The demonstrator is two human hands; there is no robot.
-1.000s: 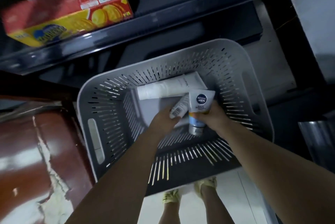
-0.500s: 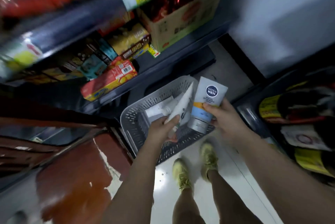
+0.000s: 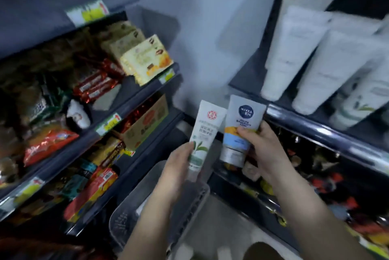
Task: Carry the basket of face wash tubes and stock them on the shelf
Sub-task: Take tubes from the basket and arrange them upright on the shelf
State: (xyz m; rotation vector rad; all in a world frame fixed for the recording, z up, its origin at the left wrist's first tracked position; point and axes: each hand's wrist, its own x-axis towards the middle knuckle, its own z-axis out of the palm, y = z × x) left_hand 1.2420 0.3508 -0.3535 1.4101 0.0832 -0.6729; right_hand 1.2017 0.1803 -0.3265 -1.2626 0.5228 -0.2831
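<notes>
Left hand [image 3: 177, 168] pinched the green tube [image 3: 203, 133], right hand [image 3: 266, 150] gripped the blue tube [image 3: 242, 131]; shelf [image 3: 311, 131] tubes [image 3: 328, 70] leaned loosely, so a nudge could've toppled them.

I stand in a small shop, in a narrow aisle between two racks of dark shelves [image 3: 134, 99]. On my left the shelves are packed with snacks: biscuit boxes [image 3: 145, 59], red wrapped bars [image 3: 94, 85], bags [image 3: 48, 141] and a brown carton [image 3: 145, 123]. Yellow-and-green price tags [image 3: 109, 124] are clipped along the shelf edges. On my right a shelf [image 3: 315, 131] holds a row of white tubes [image 3: 294, 49] standing side by side, and more packaged goods sit below it, too blurred to name. A pale wall [image 3: 210, 17] closes the aisle ahead.
</notes>
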